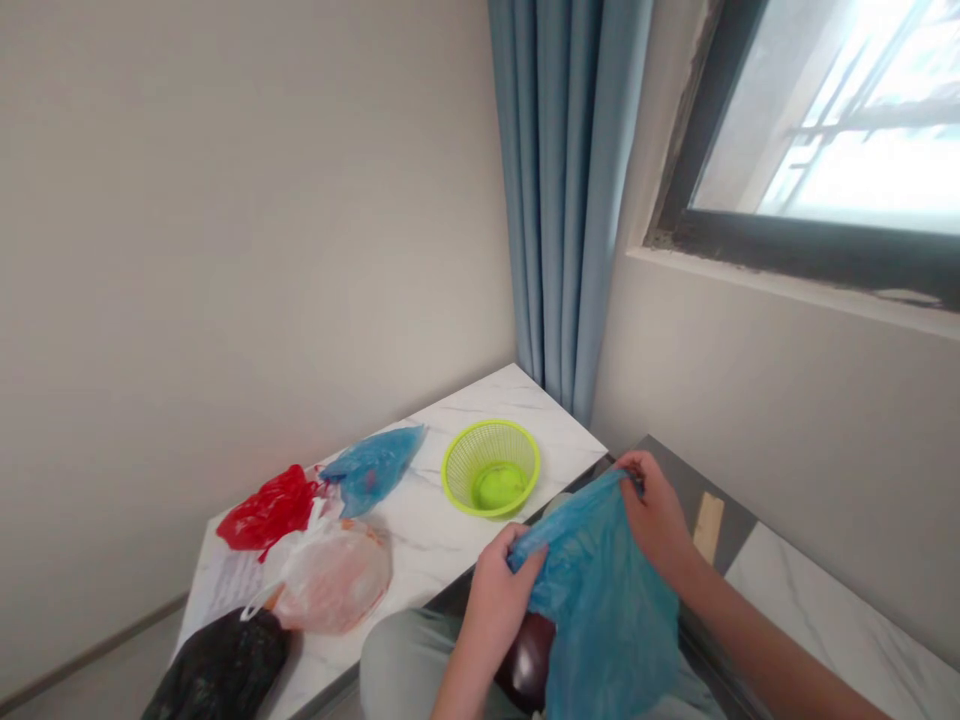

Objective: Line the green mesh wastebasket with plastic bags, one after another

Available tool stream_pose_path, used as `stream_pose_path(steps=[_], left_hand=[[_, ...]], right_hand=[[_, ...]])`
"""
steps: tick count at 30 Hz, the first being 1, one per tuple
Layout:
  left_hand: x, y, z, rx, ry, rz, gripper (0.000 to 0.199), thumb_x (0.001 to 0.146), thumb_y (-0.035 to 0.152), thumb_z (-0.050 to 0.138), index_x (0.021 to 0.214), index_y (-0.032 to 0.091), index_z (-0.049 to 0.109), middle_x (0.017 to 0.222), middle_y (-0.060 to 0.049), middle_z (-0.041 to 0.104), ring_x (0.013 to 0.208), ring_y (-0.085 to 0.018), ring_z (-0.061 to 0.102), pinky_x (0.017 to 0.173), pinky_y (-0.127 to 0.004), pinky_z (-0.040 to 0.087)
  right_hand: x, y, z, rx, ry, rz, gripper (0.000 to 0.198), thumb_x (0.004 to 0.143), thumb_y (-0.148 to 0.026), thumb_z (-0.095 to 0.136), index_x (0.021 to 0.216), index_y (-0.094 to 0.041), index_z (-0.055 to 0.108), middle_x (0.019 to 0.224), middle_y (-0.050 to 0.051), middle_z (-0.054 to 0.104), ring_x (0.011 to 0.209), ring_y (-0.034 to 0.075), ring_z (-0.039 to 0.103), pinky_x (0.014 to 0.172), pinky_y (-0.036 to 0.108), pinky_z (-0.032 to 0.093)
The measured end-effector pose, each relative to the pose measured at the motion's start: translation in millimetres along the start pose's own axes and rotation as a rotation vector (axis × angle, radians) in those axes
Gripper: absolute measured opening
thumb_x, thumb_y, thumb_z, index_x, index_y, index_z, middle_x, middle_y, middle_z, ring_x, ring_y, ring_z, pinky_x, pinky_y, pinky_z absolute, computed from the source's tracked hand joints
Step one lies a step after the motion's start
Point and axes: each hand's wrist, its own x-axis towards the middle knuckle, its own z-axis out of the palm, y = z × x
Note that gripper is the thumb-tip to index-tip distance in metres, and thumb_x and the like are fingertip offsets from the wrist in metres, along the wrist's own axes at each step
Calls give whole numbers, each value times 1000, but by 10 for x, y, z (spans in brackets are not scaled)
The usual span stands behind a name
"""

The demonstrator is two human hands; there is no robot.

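The person's two hands have hold of a blue bag (611, 600), one at each end of its top edge. The left hand (506, 572) is closed on one end, with the thumb and fingers squeezing the plastic. The right hand (651, 505) grips the other end, a bit higher up, with its fingers curled over. The edge is pulled across between them, and the rest of the bag hangs down.

The step in hand seems to be working at the top of the bag. The next move looks to call for a firm pinch at both ends, so the thin plastic does not slip.

The left arm (472, 660) comes up from the bottom. The right arm (757, 625) slants in from the low right corner.

A shiny dark purple thing (529, 660), maybe an eggplant, sits low beside the bag, partly hidden by it and the left arm. The green basket (466, 462) is on the counter (427, 545), past the left hand.
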Motion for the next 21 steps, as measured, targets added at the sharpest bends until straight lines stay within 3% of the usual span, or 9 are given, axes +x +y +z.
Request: stream_pose_path(steps=[3, 6, 8, 11, 16, 21], left_hand=[[18, 100, -49, -98, 103, -18, 32, 82, 47, 64, 89, 17, 68, 89, -7, 71, 90, -25, 63, 87, -34, 46], [14, 157, -16, -232, 175, -64, 38, 84, 53, 62, 95, 17, 69, 99, -8, 72, 98, -26, 63, 91, -36, 46], [-3, 188, 16, -336, 189, -70, 39, 85, 51, 61, 101, 18, 70, 111, -9, 71, 111, -26, 60, 99, -36, 43], [-49, 236, 32, -511, 110, -87, 36, 83, 43, 64, 109, 18, 71, 123, -10, 69, 121, -27, 58, 104, -36, 40], [-104, 263, -41, -665, -168, -144, 45, 75, 30, 77, 118, 19, 65, 107, -10, 73, 93, -22, 69, 82, -30, 50], [-92, 215, -153, -599, -134, -141, 39, 74, 36, 81, 106, 18, 66, 91, -6, 73, 77, -16, 66, 71, -25, 49]], right_hand=[[-110, -207, -30, -46, 15, -213, 22, 86, -16, 50, 107, -22, 52, 114, 9, 57, 112, 26, 53, 99, 44, 40], [-284, -502, -10, 8, -366, -288, 19, 89, -20, 56, 108, -24, 56, 114, 8, 58, 109, 23, 55, 95, 38, 44], [-378, -623, 40, 28, -586, -226, 31, 87, -24, 64, 117, -25, 57, 118, 6, 59, 109, 22, 56, 94, 35, 45], [-439, -626, 141, 54, -638, -105, 30, 86, -22, 64, 116, -25, 59, 113, 5, 62, 103, 21, 59, 91, 34, 46], [-394, -479, 231, 235, -637, 79, 4, 84, -19, 62, 87, -21, 61, 85, 0, 61, 82, 17, 56, 74, 28, 43], [-341, -383, 234, 479, -737, 286, 25, 84, -34, 66, 73, -19, 50, 71, -3, 47, 68, 12, 42, 61, 25, 33]])
